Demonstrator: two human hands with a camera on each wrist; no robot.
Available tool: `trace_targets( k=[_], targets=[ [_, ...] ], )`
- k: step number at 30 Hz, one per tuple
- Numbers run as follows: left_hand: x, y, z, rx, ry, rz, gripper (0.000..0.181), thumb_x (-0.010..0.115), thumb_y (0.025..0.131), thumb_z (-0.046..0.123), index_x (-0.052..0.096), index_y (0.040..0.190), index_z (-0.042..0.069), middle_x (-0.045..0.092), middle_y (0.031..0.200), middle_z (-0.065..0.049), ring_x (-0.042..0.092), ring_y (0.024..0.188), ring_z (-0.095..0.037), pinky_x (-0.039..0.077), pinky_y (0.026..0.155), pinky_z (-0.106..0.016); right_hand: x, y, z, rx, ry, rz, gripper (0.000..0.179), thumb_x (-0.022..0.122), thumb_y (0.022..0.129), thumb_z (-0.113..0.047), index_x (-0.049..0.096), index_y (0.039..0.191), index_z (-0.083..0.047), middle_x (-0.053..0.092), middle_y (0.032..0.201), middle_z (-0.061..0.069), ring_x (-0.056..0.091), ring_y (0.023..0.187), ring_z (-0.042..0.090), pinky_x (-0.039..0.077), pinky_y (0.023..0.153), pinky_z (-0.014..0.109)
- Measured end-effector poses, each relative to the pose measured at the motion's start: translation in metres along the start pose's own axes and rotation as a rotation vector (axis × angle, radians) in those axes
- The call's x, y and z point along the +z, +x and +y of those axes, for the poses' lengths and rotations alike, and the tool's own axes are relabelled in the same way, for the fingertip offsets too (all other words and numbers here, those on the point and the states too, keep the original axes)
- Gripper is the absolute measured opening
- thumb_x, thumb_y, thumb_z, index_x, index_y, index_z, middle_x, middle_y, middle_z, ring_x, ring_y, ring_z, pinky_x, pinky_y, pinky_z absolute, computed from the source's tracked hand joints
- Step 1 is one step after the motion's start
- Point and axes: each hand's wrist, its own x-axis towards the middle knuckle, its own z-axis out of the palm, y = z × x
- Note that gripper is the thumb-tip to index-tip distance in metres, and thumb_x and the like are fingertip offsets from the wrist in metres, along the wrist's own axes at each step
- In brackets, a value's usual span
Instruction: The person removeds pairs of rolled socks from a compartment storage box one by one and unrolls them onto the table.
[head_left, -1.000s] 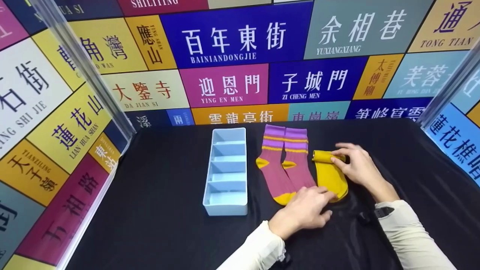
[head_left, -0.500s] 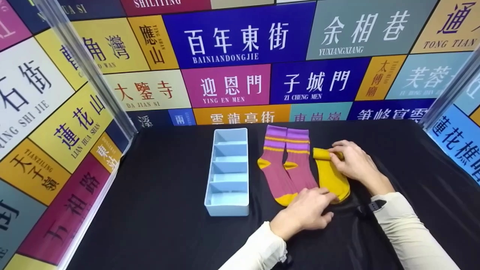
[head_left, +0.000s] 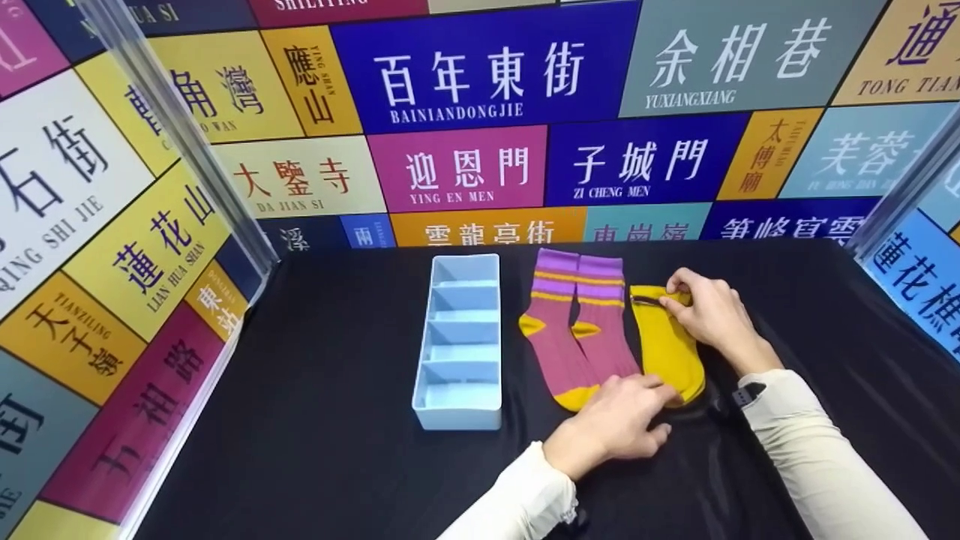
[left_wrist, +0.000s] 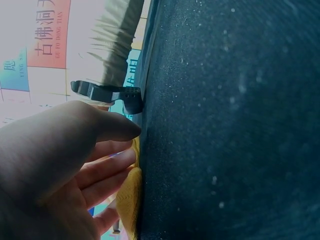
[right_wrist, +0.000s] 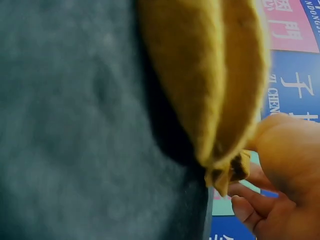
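Observation:
The yellow sock lies flat on the black cloth, its top edge folded over and showing a dark strip. My right hand pinches that top edge at its right side between thumb and fingers. In the right wrist view, layers of the yellow sock loom close, with bunched fabric at the fingertips. My left hand rests at the toe end with relaxed fingers. The left wrist view shows its fingers touching the yellow sock. Left of the yellow sock lies a pair of pink-purple socks with yellow heels and toes.
A light blue organizer box with several compartments stands left of the socks. Black cloth covers the table. Sign-printed panels rise behind and at the sides, with clear corner posts.
My right hand has moved slightly away from me with the sock's top edge. The thick roll there has become flatter, exposing a dark strip. My left hand stays at the toe.

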Motion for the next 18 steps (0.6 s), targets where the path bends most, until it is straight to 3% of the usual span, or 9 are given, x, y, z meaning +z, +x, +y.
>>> trace_targets(
  k=[4,9,13,18],
  targets=[
    [0.0003,0.0001,0.0,-0.002,0.009,0.005,0.036,0.071,0.099,0.042,0.071,0.133,0.031,0.069,0.124,0.013,0.067,0.109,-0.008,0.054,0.084,-0.025,-0.0003,0.0019,0.0012,0.012,0.021,-0.014,0.017,0.074,0.103,-0.023,0.075,0.112,-0.009,0.075,0.11,0.02,0.066,0.094,0.039,0.056,0.087,0.059],
    [-0.001,-0.0002,-0.001,-0.003,-0.007,-0.004,0.037,0.072,0.098,0.041,0.071,0.134,0.031,0.07,0.123,0.013,0.067,0.107,-0.007,0.054,0.084,-0.024,0.0,0.0031,0.003,-0.089,0.021,-0.001,0.028,0.082,0.096,-0.02,0.077,0.114,0.002,0.068,0.124,0.026,0.062,0.112,0.046,0.051,0.103,0.063],
    [-0.0012,0.0,-0.0013,-0.002,-0.026,-0.007,0.037,0.072,0.098,0.041,0.071,0.134,0.031,0.071,0.122,0.012,0.067,0.106,-0.007,0.055,0.086,-0.024,0.0026,0.0049,0.0044,-0.101,0.002,-0.001,0.029,0.08,0.097,-0.015,0.078,0.121,0.001,0.068,0.118,0.022,0.063,0.106,0.042,0.053,0.095,0.059],
    [0.0006,0.0004,0.0003,-0.001,-0.011,0.014,0.037,0.072,0.098,0.041,0.072,0.134,0.031,0.07,0.123,0.013,0.068,0.108,-0.007,0.056,0.087,-0.024,0.0035,0.0076,0.0066,0.013,0.01,0.003,0.029,0.074,0.101,-0.019,0.071,0.127,-0.006,0.074,0.115,0.021,0.065,0.095,0.039,0.053,0.083,0.058]
  ],
)
